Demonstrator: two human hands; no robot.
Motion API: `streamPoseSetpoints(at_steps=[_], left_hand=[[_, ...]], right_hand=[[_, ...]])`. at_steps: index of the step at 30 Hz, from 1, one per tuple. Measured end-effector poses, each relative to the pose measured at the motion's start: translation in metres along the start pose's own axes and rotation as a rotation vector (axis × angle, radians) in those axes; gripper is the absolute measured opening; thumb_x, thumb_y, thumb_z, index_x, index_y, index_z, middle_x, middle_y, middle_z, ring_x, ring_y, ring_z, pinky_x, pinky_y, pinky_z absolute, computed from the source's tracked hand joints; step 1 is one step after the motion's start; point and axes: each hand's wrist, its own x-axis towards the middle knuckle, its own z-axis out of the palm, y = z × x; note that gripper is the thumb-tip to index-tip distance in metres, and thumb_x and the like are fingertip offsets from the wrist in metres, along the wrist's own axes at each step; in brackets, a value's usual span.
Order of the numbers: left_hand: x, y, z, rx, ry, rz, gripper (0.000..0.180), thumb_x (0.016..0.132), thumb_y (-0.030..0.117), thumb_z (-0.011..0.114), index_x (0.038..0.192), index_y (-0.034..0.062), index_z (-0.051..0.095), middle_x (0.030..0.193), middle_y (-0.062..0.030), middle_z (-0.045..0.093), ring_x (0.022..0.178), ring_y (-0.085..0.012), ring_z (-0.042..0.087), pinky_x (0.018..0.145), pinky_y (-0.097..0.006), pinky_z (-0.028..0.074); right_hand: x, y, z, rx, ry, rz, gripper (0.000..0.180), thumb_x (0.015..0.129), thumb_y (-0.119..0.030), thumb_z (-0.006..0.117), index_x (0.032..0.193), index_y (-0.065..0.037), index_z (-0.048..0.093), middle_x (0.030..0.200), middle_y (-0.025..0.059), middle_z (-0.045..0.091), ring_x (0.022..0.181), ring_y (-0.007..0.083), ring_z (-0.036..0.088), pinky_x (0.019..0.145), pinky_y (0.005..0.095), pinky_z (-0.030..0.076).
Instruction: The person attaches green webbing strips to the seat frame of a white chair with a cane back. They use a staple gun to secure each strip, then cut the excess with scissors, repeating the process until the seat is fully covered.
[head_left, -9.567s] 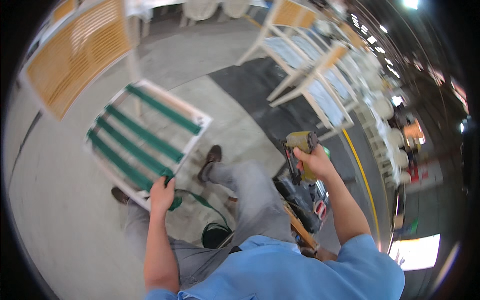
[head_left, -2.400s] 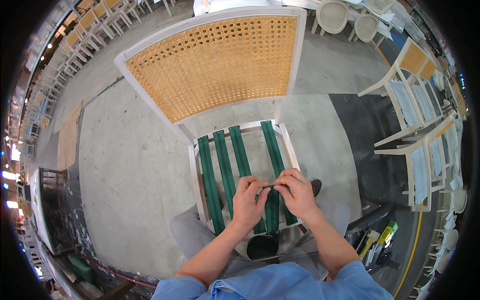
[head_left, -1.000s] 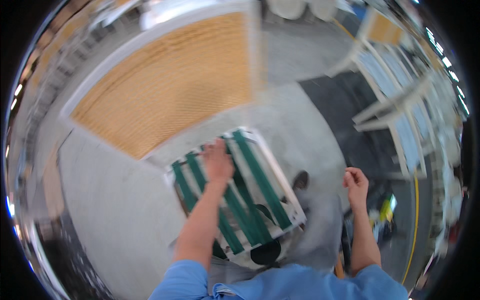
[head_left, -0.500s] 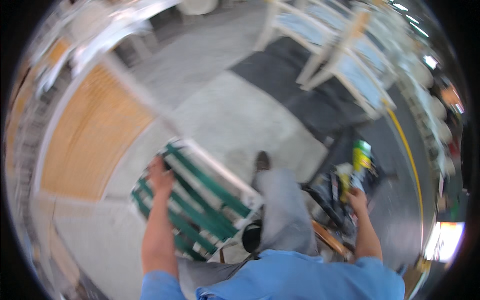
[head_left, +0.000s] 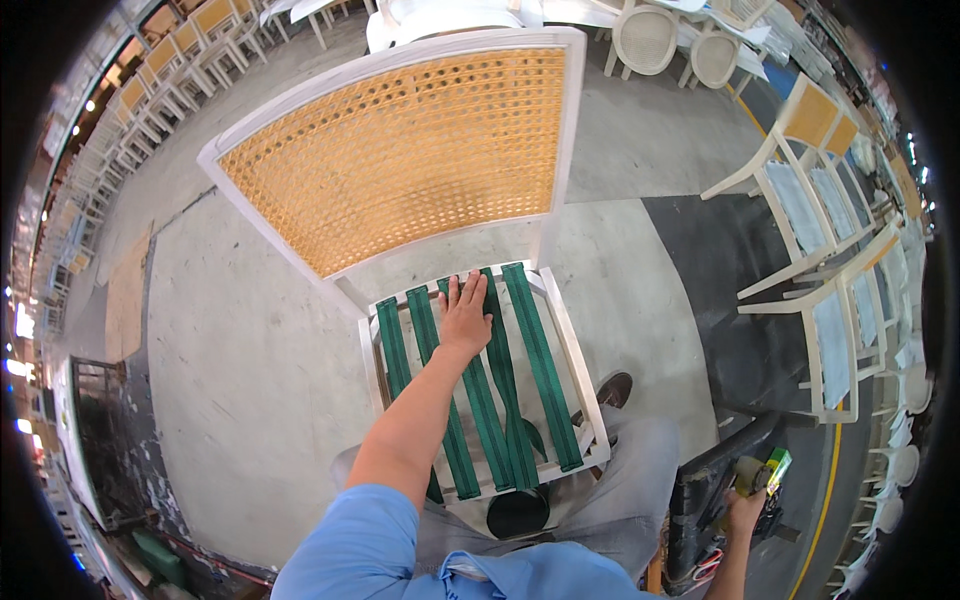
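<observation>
Clock positions are read from the centre of your view. You are working above a scuffed grey concrete floor [head_left: 250,350], with a black mat [head_left: 690,270] at three o'clock and a yellow line [head_left: 829,490] at four. Chairs with pale blue seats [head_left: 820,225] stand between two and three o'clock; a long row of chairs [head_left: 150,95] runs at ten. A brown board [head_left: 127,300] lies on the floor at nine.

Writing: the green-and-yellow box [head_left: 778,464] at four o'clock is too small to read, as is the light mark near the collar of your blue shirt [head_left: 350,530].

The cane-backed chair [head_left: 400,160] faces you, its back at eleven o'clock, its seat frame [head_left: 575,360] toward six. Five green strips [head_left: 541,367] span that frame; the fourth from your left is twisted and slack.

Your left hand [head_left: 465,318], at the centre, is open, palm down, fingers extended over the strips near the rear rail. Your right hand [head_left: 744,512], at four o'clock, is closed round an olive power tool [head_left: 749,472], just beside the box. Red-handled scissors [head_left: 708,566] lie at five.
</observation>
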Motion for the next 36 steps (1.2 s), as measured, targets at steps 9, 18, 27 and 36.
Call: streamPoseSetpoints(at_steps=[9,18,27,36], left_hand=[[-0.002,-0.014,0.007,-0.073,0.1,0.016,0.078,0.095,0.024,0.068,0.162,0.0151,0.03,0.171,-0.0013,0.022,0.159,-0.0371,0.014,0.129,-0.057,0.014],[-0.003,-0.02,0.019,-0.18,0.22,0.036,0.076,0.091,0.023,0.072,0.159,0.0165,0.039,0.169,-0.0005,0.029,0.157,-0.0349,0.022,0.127,-0.057,0.019],[-0.001,-0.028,0.027,-0.214,0.313,0.031,0.076,0.087,0.02,0.075,0.156,0.0169,0.044,0.166,-0.0015,0.035,0.156,-0.0351,0.026,0.126,-0.058,0.022],[0.003,-0.03,0.035,-0.284,0.402,0.053,0.073,0.085,0.014,0.075,0.153,0.0166,0.047,0.164,-0.0047,0.037,0.155,-0.0362,0.027,0.125,-0.059,0.024]], right_hand=[[0.025,-0.24,0.192,0.259,-0.701,0.168,0.051,0.095,-0.032,0.076,0.134,-0.003,0.06,0.11,0.008,0.071,0.098,0.0199,0.07,0.079,0.0347,0.055],[0.003,-0.302,0.47,0.101,-0.943,0.049,0.033,0.096,-0.034,0.076,0.107,-0.005,0.066,0.089,0.0051,0.068,0.057,0.0148,0.061,0.049,0.0329,0.05],[0.009,-0.306,0.53,0.013,-0.906,0.012,0.034,0.097,-0.037,0.074,0.103,-0.004,0.066,0.089,0.0052,0.068,0.055,0.0142,0.059,0.047,0.0304,0.049],[0.01,-0.3,0.536,-0.013,-0.952,-0.067,0.032,0.097,-0.036,0.074,0.1,-0.005,0.065,0.085,0.0045,0.066,0.053,0.0144,0.057,0.045,0.0316,0.047]])
